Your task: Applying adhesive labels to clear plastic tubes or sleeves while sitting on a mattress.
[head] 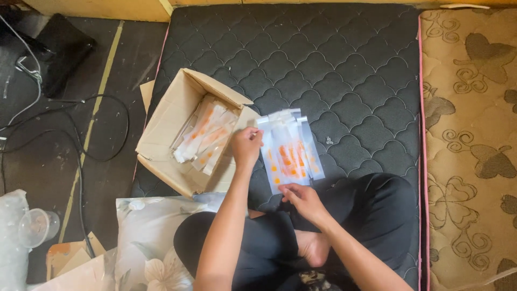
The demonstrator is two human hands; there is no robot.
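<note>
On mattress (pixel 334 70) I see left hand (pixel 246 145) pinching packet stack (pixel 290 153) top edge, right hand (pixel 303 198) fingers gripping bottom edge; box (pixel 161 134) beside.

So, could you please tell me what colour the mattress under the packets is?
The quilted mattress is black with pink edge piping, seen best in the head view.

Black trousers (pixel 377 215) are worn over the legs; both arms are left bare, and one foot (pixel 312 248) is uncovered.
</note>
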